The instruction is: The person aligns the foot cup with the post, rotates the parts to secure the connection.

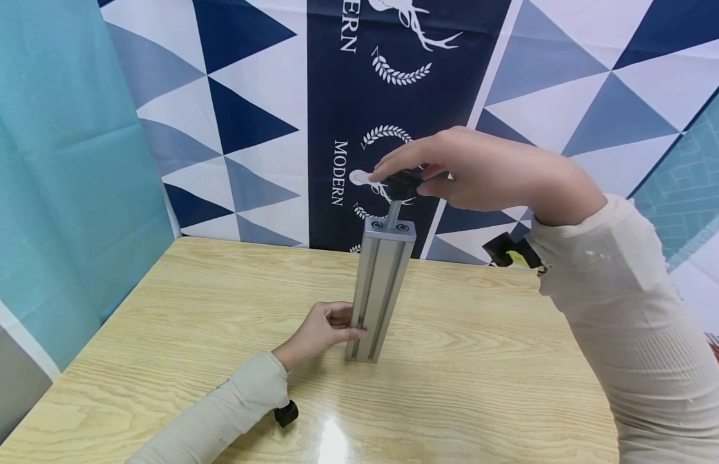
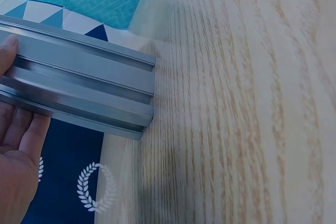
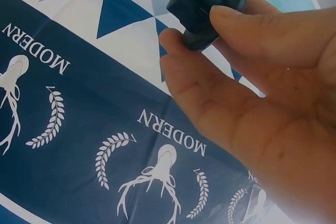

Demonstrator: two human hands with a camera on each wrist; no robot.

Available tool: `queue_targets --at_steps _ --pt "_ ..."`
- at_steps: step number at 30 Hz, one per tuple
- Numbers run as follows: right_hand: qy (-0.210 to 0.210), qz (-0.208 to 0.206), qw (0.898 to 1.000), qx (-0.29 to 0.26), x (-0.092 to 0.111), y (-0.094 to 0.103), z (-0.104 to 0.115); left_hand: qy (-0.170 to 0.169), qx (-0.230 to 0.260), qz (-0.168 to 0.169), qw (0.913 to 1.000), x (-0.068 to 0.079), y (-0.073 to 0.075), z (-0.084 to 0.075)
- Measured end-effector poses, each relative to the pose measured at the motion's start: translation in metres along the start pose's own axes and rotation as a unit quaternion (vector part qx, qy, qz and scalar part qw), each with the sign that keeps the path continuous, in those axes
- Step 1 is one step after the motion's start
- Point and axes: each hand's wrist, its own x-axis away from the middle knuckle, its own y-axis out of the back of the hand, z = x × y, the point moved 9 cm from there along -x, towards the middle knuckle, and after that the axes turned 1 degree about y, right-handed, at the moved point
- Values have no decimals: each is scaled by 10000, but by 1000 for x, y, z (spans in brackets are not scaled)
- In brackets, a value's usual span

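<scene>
Looking forward and down over the tabletop [image 1: 481, 361] from the head; up close from each wrist, sharing the patterned cloth [image 1: 260, 122].

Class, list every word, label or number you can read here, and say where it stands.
"MODERN": white print on the patterned cloth, whole once in the head view, twice in the right wrist view.
"ERN": same cloth, head view, cut off by the top edge.
Beside the right hand, small print is too unclear to read.
Metal profile, black knob: none readable.
</scene>
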Motion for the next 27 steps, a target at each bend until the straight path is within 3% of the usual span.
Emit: queue_targets --at_steps 11,16,20,27 --pt "-358 -148 9992 117 -2 3 1 30 52 13 10000 -1 0 1" --pt "-908 -323 9947 362 -4 6 -4 80 110 31 9999 0 -1 0" --pt "-1666 -670 9835 220 -3 6 -15 72 123 39 9999 1 -2 -1" --pt "-2681 -1366 9535 147 3 1 -29 94 189 61 9998 0 -2 1"
